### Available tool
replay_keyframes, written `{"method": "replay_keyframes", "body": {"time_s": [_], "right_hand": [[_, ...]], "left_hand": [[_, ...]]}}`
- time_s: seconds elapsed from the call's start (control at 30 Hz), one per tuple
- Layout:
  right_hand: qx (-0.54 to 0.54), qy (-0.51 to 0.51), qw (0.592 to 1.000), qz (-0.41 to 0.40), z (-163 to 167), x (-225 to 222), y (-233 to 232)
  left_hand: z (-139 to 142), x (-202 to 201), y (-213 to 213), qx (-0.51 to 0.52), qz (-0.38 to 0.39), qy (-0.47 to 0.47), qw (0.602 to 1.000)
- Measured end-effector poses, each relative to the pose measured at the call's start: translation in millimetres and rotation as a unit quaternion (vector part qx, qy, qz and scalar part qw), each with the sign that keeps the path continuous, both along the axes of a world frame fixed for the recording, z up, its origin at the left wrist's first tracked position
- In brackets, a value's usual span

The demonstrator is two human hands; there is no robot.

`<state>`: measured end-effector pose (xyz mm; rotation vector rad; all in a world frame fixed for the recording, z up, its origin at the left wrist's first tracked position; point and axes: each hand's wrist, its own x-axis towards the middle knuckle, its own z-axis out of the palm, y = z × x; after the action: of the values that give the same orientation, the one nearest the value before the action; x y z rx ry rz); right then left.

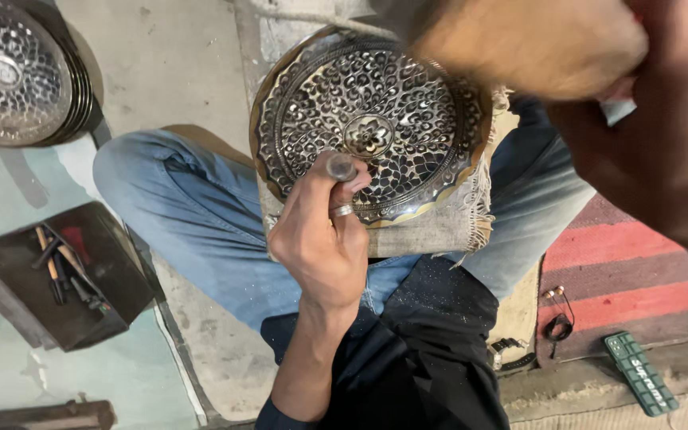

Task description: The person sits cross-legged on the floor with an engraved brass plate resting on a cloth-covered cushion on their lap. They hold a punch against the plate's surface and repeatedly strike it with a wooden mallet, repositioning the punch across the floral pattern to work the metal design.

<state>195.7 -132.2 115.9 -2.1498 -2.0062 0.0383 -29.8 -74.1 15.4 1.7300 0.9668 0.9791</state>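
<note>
Engraved plate (376,119) on frayed cloth (431,227), concrete floor (177,64)

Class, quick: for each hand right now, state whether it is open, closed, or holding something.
Left hand: closed around a metal punch set on the engraved plate.
Right hand: raised, blurred; grip cannot be told.
</note>
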Motion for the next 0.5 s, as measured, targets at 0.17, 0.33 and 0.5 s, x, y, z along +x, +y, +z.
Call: {"method": "replay_keyframes", "body": {"time_s": [0.17,0.33,0.5], "right_hand": [[-0.031,0.018,0.999,0.009,11.0,-3.1,-3.8],[-0.046,-0.038,0.998,-0.012,-0.1,-3.7,-10.1],[0.002,0.049,0.999,0.020,5.3,-2.4,-4.8]], "left_hand": [[-0.6,-0.8,0.8,0.000,-0.011,-0.020,1.000],[-1.4,1.1,1.0,-0.003,-0.004,-0.005,1.000],[0.0,0.0,2.4,0.005,-0.013,0.012,1.000]]}}
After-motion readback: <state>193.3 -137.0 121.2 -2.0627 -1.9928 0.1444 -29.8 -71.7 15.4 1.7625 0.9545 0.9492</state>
